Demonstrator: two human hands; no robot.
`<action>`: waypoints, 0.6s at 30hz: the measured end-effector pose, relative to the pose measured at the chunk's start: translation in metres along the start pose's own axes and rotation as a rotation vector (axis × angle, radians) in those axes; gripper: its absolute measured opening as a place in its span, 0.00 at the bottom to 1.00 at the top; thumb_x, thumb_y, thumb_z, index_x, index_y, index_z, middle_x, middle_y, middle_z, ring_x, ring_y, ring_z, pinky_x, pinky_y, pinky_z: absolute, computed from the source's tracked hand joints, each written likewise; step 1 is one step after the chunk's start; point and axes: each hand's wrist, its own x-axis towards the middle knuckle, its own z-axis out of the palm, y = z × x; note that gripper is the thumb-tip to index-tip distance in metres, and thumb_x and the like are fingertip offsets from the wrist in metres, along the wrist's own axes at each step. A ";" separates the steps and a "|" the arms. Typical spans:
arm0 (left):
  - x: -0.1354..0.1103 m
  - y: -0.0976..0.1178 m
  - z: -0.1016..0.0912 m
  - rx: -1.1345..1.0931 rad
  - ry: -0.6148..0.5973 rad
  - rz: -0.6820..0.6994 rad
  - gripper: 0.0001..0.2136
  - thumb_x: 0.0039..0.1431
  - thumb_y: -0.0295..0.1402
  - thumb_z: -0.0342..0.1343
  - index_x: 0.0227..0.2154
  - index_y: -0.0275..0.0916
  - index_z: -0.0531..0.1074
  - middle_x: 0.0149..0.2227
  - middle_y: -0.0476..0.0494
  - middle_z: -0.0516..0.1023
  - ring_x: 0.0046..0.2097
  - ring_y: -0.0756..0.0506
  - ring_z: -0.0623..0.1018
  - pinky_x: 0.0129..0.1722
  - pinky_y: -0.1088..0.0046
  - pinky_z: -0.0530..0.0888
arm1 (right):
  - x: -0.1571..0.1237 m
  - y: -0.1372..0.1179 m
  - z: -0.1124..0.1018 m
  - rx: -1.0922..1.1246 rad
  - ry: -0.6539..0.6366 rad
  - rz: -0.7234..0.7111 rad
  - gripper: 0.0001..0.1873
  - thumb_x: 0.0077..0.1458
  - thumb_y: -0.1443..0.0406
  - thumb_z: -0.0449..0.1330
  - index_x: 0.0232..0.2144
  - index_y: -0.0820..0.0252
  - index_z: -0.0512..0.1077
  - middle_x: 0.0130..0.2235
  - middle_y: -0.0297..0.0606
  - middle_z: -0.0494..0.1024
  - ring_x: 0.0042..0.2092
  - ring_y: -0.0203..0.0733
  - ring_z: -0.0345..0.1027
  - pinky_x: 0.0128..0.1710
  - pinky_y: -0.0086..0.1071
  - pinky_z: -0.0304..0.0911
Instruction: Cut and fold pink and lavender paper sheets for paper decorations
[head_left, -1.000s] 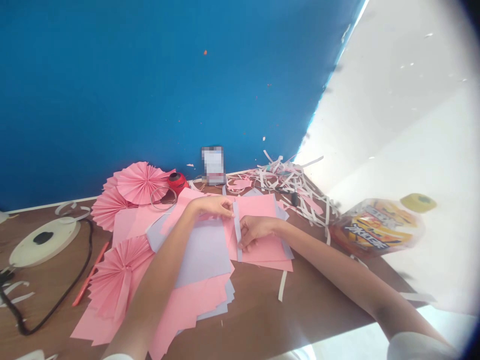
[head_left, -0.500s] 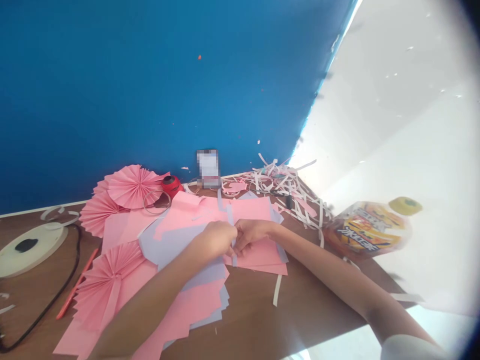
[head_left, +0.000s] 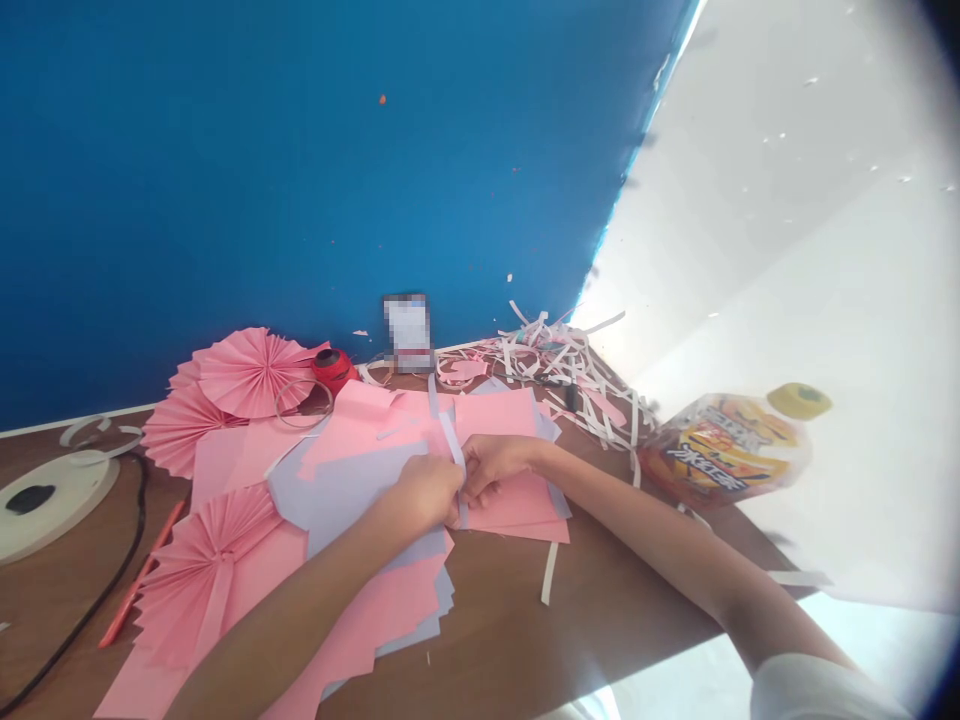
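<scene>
My left hand (head_left: 426,492) and my right hand (head_left: 491,467) meet at the middle of a pile of pink and lilac paper sheets (head_left: 352,470). Both hands pinch a narrow lilac paper strip (head_left: 452,442), which rises from between my fingers toward the far edge of the pile. My fingers hide its lower part. A pink sheet (head_left: 514,505) lies under my right hand, and a lilac sheet (head_left: 345,480) lies under my left wrist. A pleated pink paper fan (head_left: 210,570) lies left of my left forearm.
More pink paper fans (head_left: 251,372) and a red roll (head_left: 334,368) stand at the back of the brown table (head_left: 600,580). Shredded paper strips (head_left: 562,365) heap at the back right. A printed plastic bag (head_left: 724,450), a white disc (head_left: 49,505), a black cable (head_left: 112,570) and a red pen (head_left: 141,575) lie nearby.
My hands have closed together around the lilac strip, with my left hand now next to my right. The view has shifted slightly, moving the table's contents left in the frame.
</scene>
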 end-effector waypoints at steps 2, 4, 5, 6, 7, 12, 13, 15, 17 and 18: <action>0.001 -0.003 0.001 -0.015 -0.005 0.017 0.10 0.32 0.32 0.66 0.15 0.37 0.68 0.24 0.41 0.74 0.31 0.38 0.77 0.31 0.68 0.68 | 0.000 -0.001 0.000 0.000 0.001 0.009 0.11 0.41 0.62 0.66 0.27 0.65 0.76 0.24 0.33 0.77 0.25 0.33 0.69 0.23 0.24 0.61; 0.002 -0.006 0.003 -0.041 0.013 0.025 0.12 0.31 0.30 0.66 0.13 0.37 0.66 0.22 0.43 0.73 0.30 0.39 0.76 0.31 0.68 0.68 | -0.001 -0.002 0.000 0.001 -0.001 0.014 0.11 0.41 0.62 0.66 0.27 0.65 0.76 0.24 0.33 0.77 0.25 0.33 0.69 0.23 0.25 0.61; 0.002 -0.006 0.004 -0.055 0.024 0.022 0.12 0.31 0.29 0.65 0.12 0.37 0.65 0.20 0.44 0.72 0.29 0.39 0.76 0.31 0.68 0.67 | -0.001 -0.003 0.001 -0.001 0.002 0.017 0.11 0.41 0.62 0.66 0.27 0.65 0.76 0.24 0.33 0.77 0.25 0.33 0.69 0.23 0.24 0.61; 0.002 -0.007 0.005 -0.068 0.034 0.024 0.12 0.31 0.28 0.65 0.12 0.37 0.64 0.19 0.45 0.71 0.29 0.40 0.75 0.30 0.69 0.67 | -0.001 -0.004 0.001 -0.005 0.006 0.022 0.10 0.41 0.62 0.66 0.26 0.65 0.76 0.23 0.33 0.77 0.25 0.33 0.69 0.23 0.24 0.61; 0.002 -0.006 0.006 -0.077 0.044 0.029 0.12 0.31 0.27 0.64 0.11 0.37 0.63 0.18 0.45 0.70 0.28 0.41 0.75 0.29 0.69 0.66 | -0.001 -0.005 0.002 -0.014 0.010 0.030 0.10 0.42 0.62 0.66 0.25 0.65 0.76 0.23 0.33 0.77 0.24 0.32 0.69 0.23 0.24 0.60; -0.002 -0.006 0.009 -0.059 0.089 0.076 0.08 0.34 0.25 0.61 0.13 0.37 0.66 0.17 0.46 0.69 0.25 0.43 0.73 0.27 0.70 0.64 | 0.000 -0.007 0.004 -0.055 0.027 0.054 0.09 0.42 0.63 0.65 0.22 0.66 0.75 0.22 0.34 0.76 0.24 0.32 0.68 0.22 0.24 0.59; -0.002 -0.007 0.010 -0.058 0.100 0.087 0.07 0.34 0.26 0.61 0.13 0.36 0.67 0.17 0.45 0.69 0.25 0.43 0.73 0.27 0.71 0.63 | 0.000 -0.007 0.004 -0.052 0.027 0.052 0.10 0.42 0.62 0.65 0.23 0.66 0.75 0.22 0.34 0.76 0.24 0.32 0.68 0.22 0.23 0.59; -0.001 -0.010 0.013 -0.074 0.117 0.114 0.06 0.35 0.27 0.61 0.14 0.36 0.69 0.17 0.46 0.69 0.25 0.44 0.73 0.26 0.72 0.63 | 0.001 -0.006 0.003 -0.043 0.022 0.051 0.11 0.42 0.61 0.65 0.24 0.65 0.76 0.23 0.33 0.77 0.24 0.31 0.68 0.22 0.23 0.59; 0.002 -0.012 0.015 -0.093 0.119 0.132 0.06 0.35 0.28 0.62 0.15 0.36 0.69 0.17 0.46 0.70 0.25 0.45 0.72 0.26 0.72 0.63 | 0.001 -0.004 0.003 -0.043 0.021 0.049 0.11 0.41 0.61 0.65 0.24 0.65 0.76 0.23 0.33 0.77 0.25 0.32 0.68 0.22 0.23 0.59; 0.003 -0.013 0.017 -0.095 0.115 0.129 0.07 0.34 0.29 0.63 0.14 0.36 0.69 0.17 0.46 0.69 0.25 0.45 0.72 0.26 0.72 0.63 | 0.001 -0.004 0.003 -0.045 0.019 0.047 0.11 0.41 0.61 0.65 0.24 0.65 0.76 0.23 0.33 0.77 0.25 0.32 0.69 0.22 0.23 0.59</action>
